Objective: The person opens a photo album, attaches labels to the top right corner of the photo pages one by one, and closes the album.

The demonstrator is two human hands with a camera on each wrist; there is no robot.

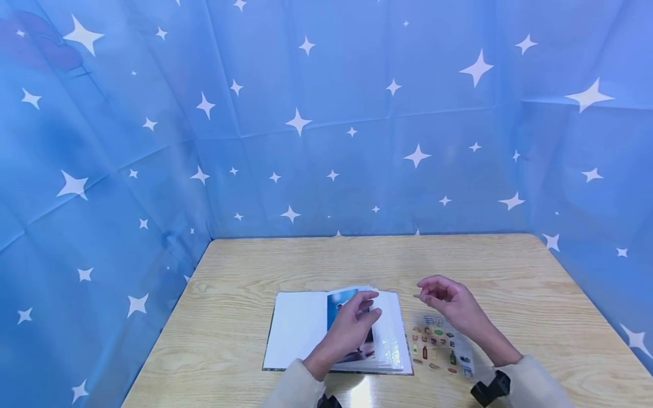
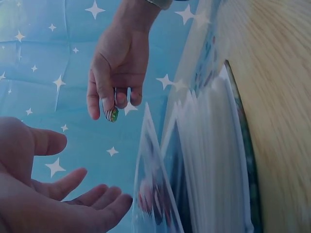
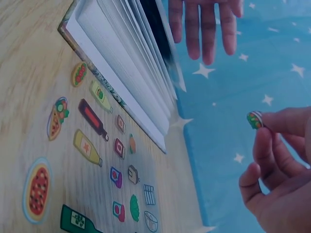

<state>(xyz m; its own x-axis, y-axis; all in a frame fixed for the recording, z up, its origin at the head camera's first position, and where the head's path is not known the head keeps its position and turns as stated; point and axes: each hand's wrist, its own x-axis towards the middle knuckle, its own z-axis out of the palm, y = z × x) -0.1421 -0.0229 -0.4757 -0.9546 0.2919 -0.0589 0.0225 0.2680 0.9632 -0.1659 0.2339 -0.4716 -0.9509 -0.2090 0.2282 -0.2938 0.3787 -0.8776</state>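
Sticker (image 3: 254, 120) sits pinched between the right hand's (image 1: 449, 297) thumb and finger, raised near the clear sheet (image 1: 442, 354). The left hand (image 1: 352, 323), released with fingers loosely spread, hovers over the album (image 1: 296, 328); whether its fingertips touch a page, I cannot tell. The sheet lies just beside the album's right edge; table (image 1: 229, 294) stretches beyond both toward the starry cloth (image 1: 357, 170). Both wrist views show the sticker's stripes and green, a mere sliver from the head; the left wrist's shows pages standing apart.
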